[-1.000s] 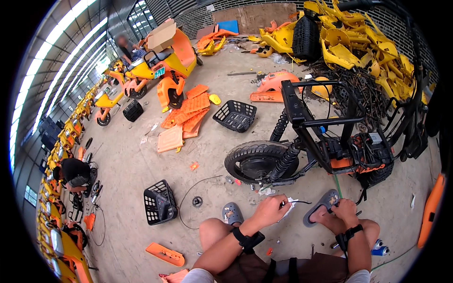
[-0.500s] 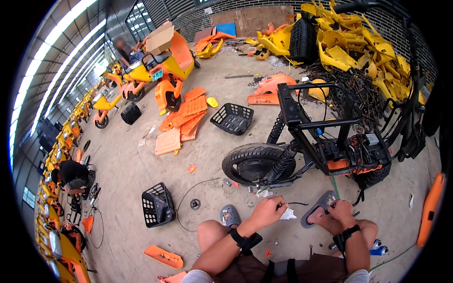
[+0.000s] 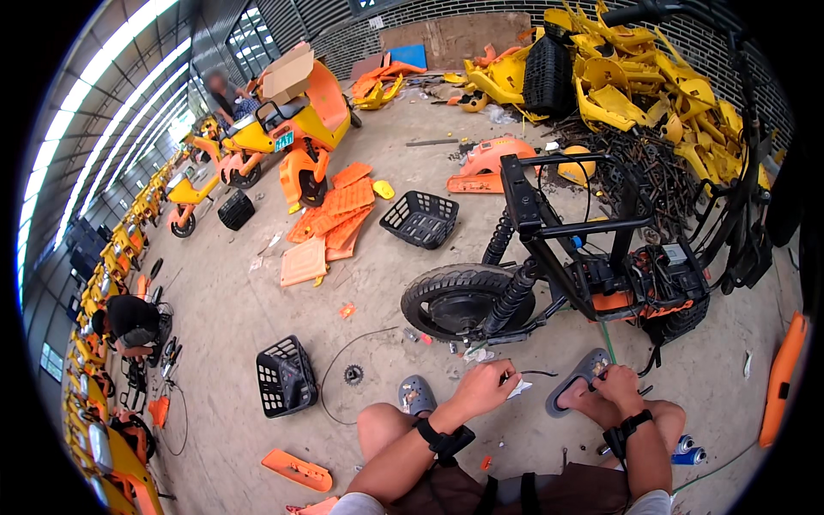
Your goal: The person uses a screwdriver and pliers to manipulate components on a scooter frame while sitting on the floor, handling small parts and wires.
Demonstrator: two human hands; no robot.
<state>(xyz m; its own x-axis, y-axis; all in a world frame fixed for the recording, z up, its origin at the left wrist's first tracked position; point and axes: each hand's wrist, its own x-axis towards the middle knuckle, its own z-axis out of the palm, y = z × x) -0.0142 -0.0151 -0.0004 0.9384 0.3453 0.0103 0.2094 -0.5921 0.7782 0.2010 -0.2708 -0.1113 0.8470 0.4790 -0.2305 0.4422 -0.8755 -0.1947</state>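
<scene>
My left hand [image 3: 483, 388] hangs over my left knee with its fingers curled closed; what they hold, if anything, is hidden. Beside its fingertips shows a white scrap [image 3: 520, 389], and I cannot tell whether it is held or on the floor. A thin dark strip [image 3: 539, 372] lies just past it. My right hand [image 3: 618, 384] is closed too, above the grey clog [image 3: 587, 375] on my right foot. Something small and dark shows at its fingers, too small to name. In front stands a stripped black scooter frame [image 3: 592, 227] with its rear wheel [image 3: 463, 302] attached; neither hand touches it.
Black plastic baskets [image 3: 286, 378] [image 3: 421, 220], a small sprocket [image 3: 353, 374] and orange panels [image 3: 297, 469] lie on the concrete. Blue spray cans [image 3: 688, 456] are by my right leg. Yellow panels [image 3: 609, 77] are piled far right. A person [image 3: 133, 320] crouches at left beside parked scooters.
The view has shifted slightly, and less of the white scrap shows beside my left fingers. Both hands stay closed in nearly the same places.
</scene>
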